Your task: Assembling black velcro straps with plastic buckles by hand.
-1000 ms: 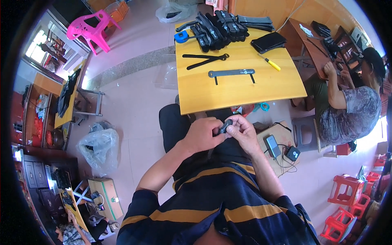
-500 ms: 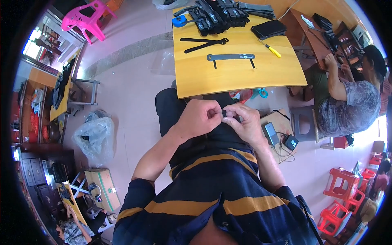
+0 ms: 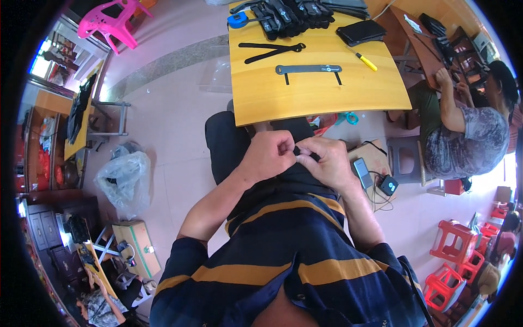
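Observation:
My left hand (image 3: 267,156) and my right hand (image 3: 329,161) meet above my lap, just off the near edge of the yellow wooden table (image 3: 321,103). Both are closed in a fingertip pinch. A small black piece (image 3: 296,150) shows between them; most of it is hidden by the fingers, so its kind is unclear. On the table ahead lies a grey-black strap (image 3: 308,69) with a slotted end, between two short black strips. Beyond it two narrow black straps (image 3: 272,50) cross near their right ends.
Bundled black straps (image 3: 289,19), a blue tape measure (image 3: 238,20), a black stack (image 3: 361,32) and a yellow-handled tool (image 3: 367,62) occupy the table's far part. A seated person (image 3: 463,136) works at right. A plastic bag (image 3: 126,182) lies on the left floor; wired devices (image 3: 388,185) sit right.
The view has shifted slightly, with the table appearing a little higher. Both hands stay pinched together around the small black piece, with only slight finger movement.

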The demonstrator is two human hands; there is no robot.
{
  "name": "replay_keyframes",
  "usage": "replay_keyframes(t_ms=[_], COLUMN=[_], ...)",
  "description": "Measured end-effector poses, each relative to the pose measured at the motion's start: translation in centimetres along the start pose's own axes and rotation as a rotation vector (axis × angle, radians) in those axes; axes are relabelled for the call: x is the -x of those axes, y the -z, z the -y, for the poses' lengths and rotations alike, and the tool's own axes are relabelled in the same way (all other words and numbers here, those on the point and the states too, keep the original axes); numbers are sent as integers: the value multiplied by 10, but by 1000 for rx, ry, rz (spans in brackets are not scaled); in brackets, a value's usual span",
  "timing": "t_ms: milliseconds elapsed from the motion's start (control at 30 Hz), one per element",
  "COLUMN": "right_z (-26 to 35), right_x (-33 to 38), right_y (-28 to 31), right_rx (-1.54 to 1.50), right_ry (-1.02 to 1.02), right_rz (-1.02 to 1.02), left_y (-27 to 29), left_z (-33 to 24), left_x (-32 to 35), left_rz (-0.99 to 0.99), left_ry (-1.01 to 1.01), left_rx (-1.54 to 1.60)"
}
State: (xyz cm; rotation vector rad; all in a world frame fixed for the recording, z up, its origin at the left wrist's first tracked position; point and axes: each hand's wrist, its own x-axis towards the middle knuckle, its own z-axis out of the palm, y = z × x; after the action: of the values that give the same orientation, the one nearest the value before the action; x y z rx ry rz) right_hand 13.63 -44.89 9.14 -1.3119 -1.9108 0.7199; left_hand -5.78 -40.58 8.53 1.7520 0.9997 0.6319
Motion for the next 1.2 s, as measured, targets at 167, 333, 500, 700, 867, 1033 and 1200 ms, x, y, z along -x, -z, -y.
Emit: replay_keyframes(t_ms=[167,333,500,700,867,1033,1200], right_z=[-7,-5,2,-6,-9,-15,-15], right_x=[0,-2,-7,-4,-1,-6,-7], right_y=[-5,-5,-3,-21,-27,-23,-23], right_rx=[-15,-3,24,-6,-90,-149,-97], right_ry=[63,107,119,181,66,8,25], right_rz=[-18,8,58,-90,-157,-183,-244], left_y=[-6,-10,-16,-26,-34,-39,-38], left_z=[7,14,17,21,24,26,25], left_x=[5,8,9,11,9,4,0], left_rz=[-47,-119,-193,-283,-296,-308,-310], left_ry=[-4,-29,-54,-67,-31,-34,-52], left_rx=[104,99,125,135,308,370,365])
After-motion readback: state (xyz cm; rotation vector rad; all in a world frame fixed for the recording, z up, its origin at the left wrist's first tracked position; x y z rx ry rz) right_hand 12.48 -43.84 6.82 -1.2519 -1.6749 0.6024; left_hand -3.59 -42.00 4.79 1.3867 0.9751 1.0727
